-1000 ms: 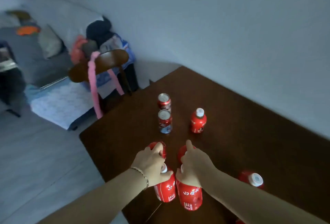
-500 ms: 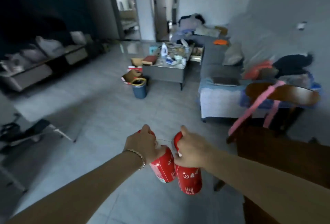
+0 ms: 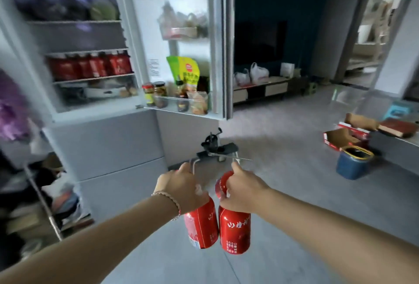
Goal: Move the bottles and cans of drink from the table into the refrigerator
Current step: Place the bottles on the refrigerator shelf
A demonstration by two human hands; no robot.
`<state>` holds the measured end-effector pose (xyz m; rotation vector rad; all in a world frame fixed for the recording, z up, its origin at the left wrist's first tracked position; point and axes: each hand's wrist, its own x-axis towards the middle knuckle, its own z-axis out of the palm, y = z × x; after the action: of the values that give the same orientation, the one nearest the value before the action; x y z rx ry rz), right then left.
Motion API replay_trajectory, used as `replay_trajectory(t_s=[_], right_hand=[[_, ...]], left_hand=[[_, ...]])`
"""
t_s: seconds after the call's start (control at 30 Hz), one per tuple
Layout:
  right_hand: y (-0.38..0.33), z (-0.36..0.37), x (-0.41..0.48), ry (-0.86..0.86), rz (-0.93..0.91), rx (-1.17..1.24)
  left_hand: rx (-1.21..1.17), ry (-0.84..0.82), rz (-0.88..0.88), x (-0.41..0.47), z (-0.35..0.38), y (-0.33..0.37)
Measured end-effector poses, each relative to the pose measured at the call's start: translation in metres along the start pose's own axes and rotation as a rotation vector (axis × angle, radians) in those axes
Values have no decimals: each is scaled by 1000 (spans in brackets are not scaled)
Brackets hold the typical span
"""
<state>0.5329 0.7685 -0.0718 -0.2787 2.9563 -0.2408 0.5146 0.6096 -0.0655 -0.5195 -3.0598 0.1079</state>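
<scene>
The open fridge (image 3: 102,147) stands up and to the left of the fingers, with its door (image 3: 217,45) straight beyond them and a row of red drinks (image 3: 90,66) on a shelf inside. The left hand (image 3: 181,188) has its fingers curled round the neck of a red bottle (image 3: 200,227), which hangs just under them. The right hand (image 3: 242,190) grips a second bottle (image 3: 234,229) the same way, close beside the first. A third bottle (image 3: 221,185) is wedged above its curled fingers, under the thumb.
</scene>
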Motion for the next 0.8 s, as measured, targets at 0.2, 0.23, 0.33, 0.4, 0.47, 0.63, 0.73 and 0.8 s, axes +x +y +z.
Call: replay_trajectory(t_s=[0.2,0.23,0.33,0.4,0.47,0.63,0.73,0.8], right_hand=[[-95,-27,128,6,-151,-15],[-110,-33,152,0,-194,3],[-148,-51,230,32,-277,7],[-168,-65,280,71,-305,-23],[-186,-79,331,123,-356,-111],[-245,-144,475,250,-440,-97],[-277,-182,540,308,-456,-33],[-292,-204,577,372,-461,-3]], left_hand=[[-46,30,-273,39,-5,-139],[-39,34,-316,48,-8,-164],[-56,61,-418,85,-13,-234],[-88,88,-492,114,-17,-274],[-139,153,-569,143,-23,-315],[-182,363,-729,220,-70,-424],[-200,467,-763,257,-100,-483],[-224,552,-788,280,-114,-524]])
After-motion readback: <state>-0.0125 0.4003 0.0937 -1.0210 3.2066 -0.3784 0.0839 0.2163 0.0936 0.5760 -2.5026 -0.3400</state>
